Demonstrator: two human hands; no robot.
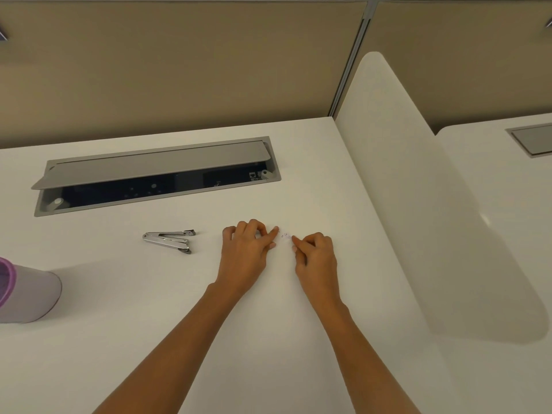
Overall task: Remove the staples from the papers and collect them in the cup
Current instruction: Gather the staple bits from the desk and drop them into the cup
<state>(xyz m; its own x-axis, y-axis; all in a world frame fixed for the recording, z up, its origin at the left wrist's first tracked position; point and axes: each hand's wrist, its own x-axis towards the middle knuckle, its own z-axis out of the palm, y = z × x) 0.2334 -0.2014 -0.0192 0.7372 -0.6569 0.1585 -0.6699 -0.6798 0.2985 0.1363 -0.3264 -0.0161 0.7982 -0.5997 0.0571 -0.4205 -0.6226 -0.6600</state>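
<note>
Staples lie in a small heap on the counter between your left hand and right hand, whose curled fingers flank it, probably to gather them, though whether they pinch any I cannot tell, and the cup waits at 9 o'clock.

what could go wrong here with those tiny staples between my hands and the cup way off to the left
1. The staples are tiny and pale on the white desk; fingers of the left hand or right hand could scatter or miss some.
2. The cup sits far left, so some may drop on the way.
3. A flicked staple might fall into the open cable tray.
</note>
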